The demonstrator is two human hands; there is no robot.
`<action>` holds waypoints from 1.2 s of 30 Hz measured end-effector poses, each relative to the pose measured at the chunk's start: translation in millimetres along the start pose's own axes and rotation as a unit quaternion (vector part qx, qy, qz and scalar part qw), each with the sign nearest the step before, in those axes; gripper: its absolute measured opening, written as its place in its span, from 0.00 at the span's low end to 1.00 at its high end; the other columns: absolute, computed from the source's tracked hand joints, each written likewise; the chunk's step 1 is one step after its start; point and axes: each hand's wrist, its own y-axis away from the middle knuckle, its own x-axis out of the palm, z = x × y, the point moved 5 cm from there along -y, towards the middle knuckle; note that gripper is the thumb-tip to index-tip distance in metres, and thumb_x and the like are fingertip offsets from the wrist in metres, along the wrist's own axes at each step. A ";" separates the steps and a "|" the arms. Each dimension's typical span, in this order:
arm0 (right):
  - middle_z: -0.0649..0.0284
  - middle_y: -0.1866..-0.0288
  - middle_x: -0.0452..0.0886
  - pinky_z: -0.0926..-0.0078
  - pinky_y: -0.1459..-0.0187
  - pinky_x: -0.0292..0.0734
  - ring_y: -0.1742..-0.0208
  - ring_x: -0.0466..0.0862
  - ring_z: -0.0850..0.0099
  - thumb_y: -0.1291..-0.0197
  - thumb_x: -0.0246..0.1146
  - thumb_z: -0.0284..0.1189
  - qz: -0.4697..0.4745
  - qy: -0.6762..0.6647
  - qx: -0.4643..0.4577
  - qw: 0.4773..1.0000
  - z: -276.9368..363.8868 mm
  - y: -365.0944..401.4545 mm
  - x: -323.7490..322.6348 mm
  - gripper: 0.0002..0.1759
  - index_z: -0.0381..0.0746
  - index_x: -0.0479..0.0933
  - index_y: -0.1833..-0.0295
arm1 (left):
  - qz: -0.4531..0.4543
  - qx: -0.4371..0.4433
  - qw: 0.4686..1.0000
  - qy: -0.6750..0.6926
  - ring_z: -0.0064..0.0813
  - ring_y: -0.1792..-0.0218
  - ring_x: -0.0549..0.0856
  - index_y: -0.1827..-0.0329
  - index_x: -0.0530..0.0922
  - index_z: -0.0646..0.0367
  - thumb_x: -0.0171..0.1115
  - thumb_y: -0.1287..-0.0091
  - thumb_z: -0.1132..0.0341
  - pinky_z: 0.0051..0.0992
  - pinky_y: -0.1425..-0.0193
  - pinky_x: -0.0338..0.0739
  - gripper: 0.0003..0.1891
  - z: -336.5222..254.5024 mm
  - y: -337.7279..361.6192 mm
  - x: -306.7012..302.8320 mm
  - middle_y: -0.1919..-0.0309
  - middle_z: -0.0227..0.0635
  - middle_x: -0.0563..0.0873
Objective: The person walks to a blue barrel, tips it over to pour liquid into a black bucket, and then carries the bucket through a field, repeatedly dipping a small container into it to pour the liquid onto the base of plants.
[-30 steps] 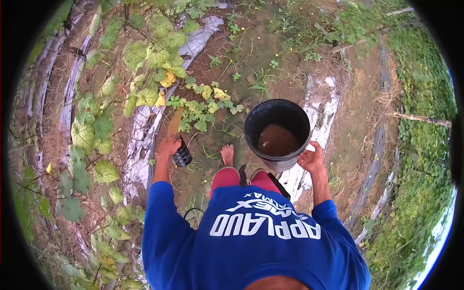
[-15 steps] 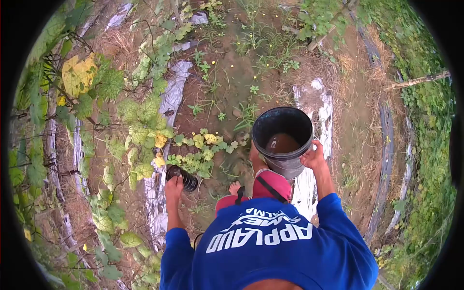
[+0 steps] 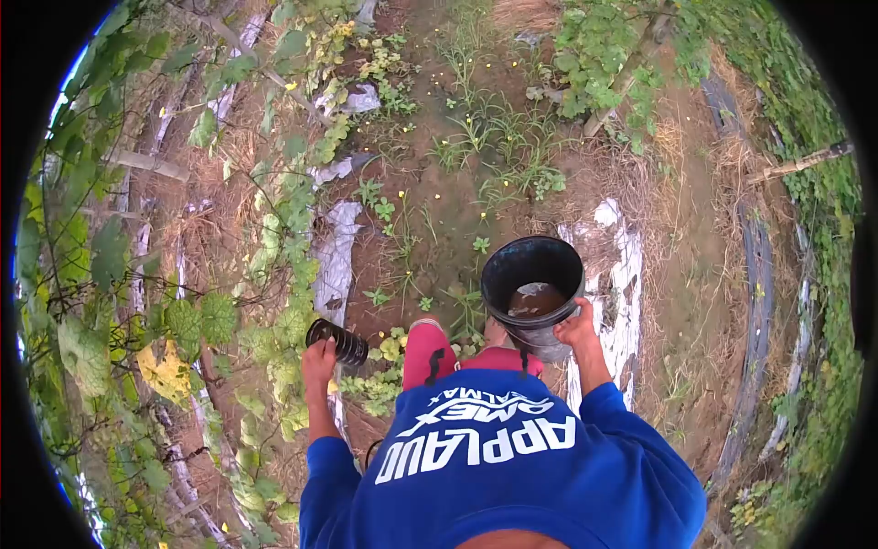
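Note:
A black bucket (image 3: 540, 343) with some brownish liquid in its bottom hangs in front of my right thigh. My right hand (image 3: 576, 328) grips its rim on the right side, fingers closed. On the left, my left hand (image 3: 320, 359) is closed on the near end of a dark ribbed cylinder (image 3: 343, 343), which is held out beside the leafy vines. The red shorts on my legs show between the two hands.
Trellised vines (image 3: 219, 316) stand close on the left, with wooden poles. Dense greenery (image 3: 814, 274) lines the right edge. Pale plastic sheeting (image 3: 626, 293) runs along the soil, and low weeds (image 3: 494, 151) grow on the path ahead.
The ground and plants have shifted down in view. My left leg has come forward, and the bucket sits slightly lower in view. Both hands keep their hold.

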 end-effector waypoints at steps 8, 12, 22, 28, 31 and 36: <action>0.64 0.61 0.71 0.75 0.70 0.63 0.67 0.66 0.69 0.59 0.62 0.57 -0.033 -0.037 -0.025 0.998 93.7 -21.3 95.8 0.41 0.34 0.68 0.49 | 0.081 0.077 0.992 -0.050 0.57 0.68 0.82 0.72 0.80 0.63 0.57 0.33 0.52 0.47 0.65 0.73 0.20 -65.0 -192.3 27.0 0.73 0.53 0.82; 0.64 0.48 0.72 0.74 0.69 0.65 0.61 0.70 0.68 0.58 0.61 0.58 -0.027 -0.086 -0.025 0.996 128.7 -40.2 139.8 0.46 0.36 0.65 0.40 | 0.134 0.121 0.980 -0.086 0.56 0.67 0.83 0.71 0.81 0.60 0.56 0.35 0.49 0.49 0.62 0.76 0.21 -96.5 -308.6 61.3 0.72 0.53 0.84; 0.57 0.58 0.71 0.78 0.74 0.63 0.68 0.68 0.68 0.57 0.60 0.59 -0.020 -0.155 -0.099 0.983 218.8 -41.5 271.6 0.52 0.26 0.60 0.38 | 0.230 0.375 0.888 -0.134 0.55 0.63 0.85 0.68 0.86 0.57 0.56 0.38 0.50 0.47 0.54 0.80 0.19 -333.2 -531.1 107.8 0.69 0.54 0.86; 0.60 0.58 0.73 0.75 0.72 0.63 0.67 0.68 0.69 0.54 0.61 0.55 -0.015 -0.220 -0.074 0.973 264.7 -84.5 326.4 0.41 0.32 0.66 0.46 | 0.256 0.511 0.800 -0.181 0.55 0.62 0.85 0.66 0.86 0.58 0.58 0.40 0.52 0.46 0.53 0.80 0.18 -528.0 -610.7 167.2 0.69 0.54 0.86; 0.62 0.55 0.74 0.73 0.70 0.64 0.67 0.68 0.71 0.53 0.61 0.54 -0.005 -0.256 -0.049 0.965 286.5 -125.1 345.2 0.37 0.35 0.68 0.46 | 0.269 0.537 0.772 -0.207 0.54 0.61 0.86 0.66 0.86 0.60 0.56 0.42 0.50 0.45 0.51 0.80 0.21 -630.4 -642.4 195.5 0.67 0.55 0.86; 0.60 0.61 0.73 0.75 0.71 0.65 0.67 0.68 0.67 0.55 0.62 0.55 -0.033 -0.234 -0.045 0.971 300.1 -140.4 383.0 0.36 0.37 0.69 0.50 | 0.295 0.526 0.748 -0.278 0.50 0.55 0.87 0.62 0.86 0.60 0.52 0.44 0.52 0.41 0.47 0.80 0.22 -757.5 -678.7 247.5 0.59 0.51 0.87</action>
